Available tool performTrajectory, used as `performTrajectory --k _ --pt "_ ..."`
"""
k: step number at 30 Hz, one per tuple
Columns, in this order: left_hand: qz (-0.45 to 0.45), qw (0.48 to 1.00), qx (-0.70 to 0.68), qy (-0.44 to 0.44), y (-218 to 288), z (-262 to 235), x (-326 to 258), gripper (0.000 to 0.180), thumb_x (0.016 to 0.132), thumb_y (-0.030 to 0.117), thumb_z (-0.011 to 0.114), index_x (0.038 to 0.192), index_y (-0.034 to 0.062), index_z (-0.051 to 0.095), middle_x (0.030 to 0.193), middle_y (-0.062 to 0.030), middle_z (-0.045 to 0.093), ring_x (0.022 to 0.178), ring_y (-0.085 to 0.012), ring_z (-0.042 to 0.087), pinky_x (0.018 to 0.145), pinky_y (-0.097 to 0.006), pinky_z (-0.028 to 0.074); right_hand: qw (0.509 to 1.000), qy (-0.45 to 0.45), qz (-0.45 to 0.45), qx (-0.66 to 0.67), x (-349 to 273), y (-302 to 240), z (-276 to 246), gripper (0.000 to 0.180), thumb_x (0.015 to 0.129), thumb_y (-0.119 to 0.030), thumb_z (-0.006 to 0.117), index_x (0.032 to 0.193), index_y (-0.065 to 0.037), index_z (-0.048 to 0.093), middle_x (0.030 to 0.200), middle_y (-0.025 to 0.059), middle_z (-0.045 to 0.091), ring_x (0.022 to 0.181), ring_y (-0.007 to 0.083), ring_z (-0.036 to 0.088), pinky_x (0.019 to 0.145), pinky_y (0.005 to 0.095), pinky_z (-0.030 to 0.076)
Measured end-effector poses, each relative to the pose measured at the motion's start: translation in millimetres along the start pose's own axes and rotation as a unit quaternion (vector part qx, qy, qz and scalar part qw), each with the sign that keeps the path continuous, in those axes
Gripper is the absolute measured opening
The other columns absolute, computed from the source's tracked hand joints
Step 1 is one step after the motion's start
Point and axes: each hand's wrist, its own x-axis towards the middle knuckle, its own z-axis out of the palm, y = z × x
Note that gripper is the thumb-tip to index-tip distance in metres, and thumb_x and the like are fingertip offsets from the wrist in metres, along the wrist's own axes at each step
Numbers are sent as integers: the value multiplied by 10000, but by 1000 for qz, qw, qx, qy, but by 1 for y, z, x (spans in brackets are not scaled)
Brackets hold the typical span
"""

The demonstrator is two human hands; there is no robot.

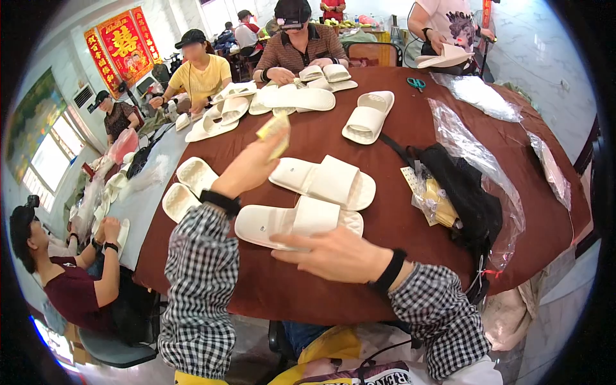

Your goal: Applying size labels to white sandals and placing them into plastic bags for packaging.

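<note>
A white slipper (pixel 256 222) lies on the brown-covered table (pixel 269 273) in front of me. My right hand (pixel 333 255) is at its near edge with fingers stretched out; whether they touch it I cannot tell. Just beyond lies a second white slipper (pixel 298 174), side by side with the first. My left hand (pixel 251 163) is raised above the table, to the left of this pair, its fingers closed on a small pale yellow sheet (pixel 277 136). Left of my left wrist, another pair of white slippers (pixel 183 200) is partly hidden by my wrist and sleeve.
A single slipper (pixel 368 117) lies farther back, near blue scissors (pixel 416 84). On the right are a black bag (pixel 459 186), yellow pieces in clear wrap (pixel 437 204) and plastic film (pixel 507 218). Several slippers (pixel 298 99) lie before co-workers (pixel 300 48) across the table.
</note>
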Motion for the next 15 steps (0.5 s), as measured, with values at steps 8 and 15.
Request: performTrajectory --k 8,15 --pt "160 982 51 -84 -15 81 65 540 862 53 521 1395 139 491 1304 -156 584 1232 -332 534 956 -459 473 992 -71 69 -73 -5 -9 14 309 809 -89 578 1108 -31 626 1082 63 569 826 205 657 656 312 544" --pt "-19 974 157 -164 32 66 72 233 913 164 523 1041 34 668 1058 -171 691 969 -367 658 842 -480 521 984 -49 161 -61 -27 17 -11 84 776 -60 599 859 -64 609 887 80 557 779 265 650 673 385 525"
